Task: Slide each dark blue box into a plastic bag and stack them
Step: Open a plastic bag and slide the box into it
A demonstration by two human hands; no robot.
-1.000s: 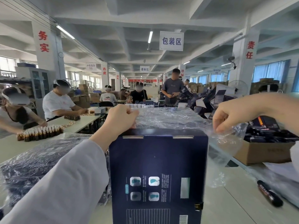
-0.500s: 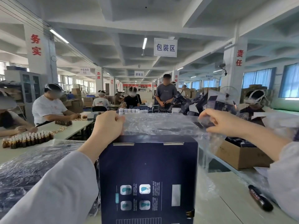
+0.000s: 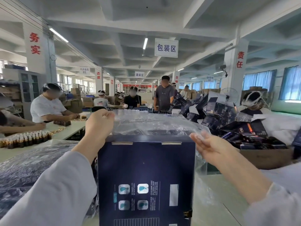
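The dark blue box is standing upright, front and centre, its top apparently going into the plastic bag; the left hand is pinching the bag's edge, likely holding the mouth open; the right hand, fingers straight and spread, is touching the film's right corner.

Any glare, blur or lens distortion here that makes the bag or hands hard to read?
Head view: wide-angle bending bows the pillars at the edges; highlights glint off the crinkled bag; the right hand is blurred at its fingertips, the left hand sharper; the box is evenly lit, its small print soft.
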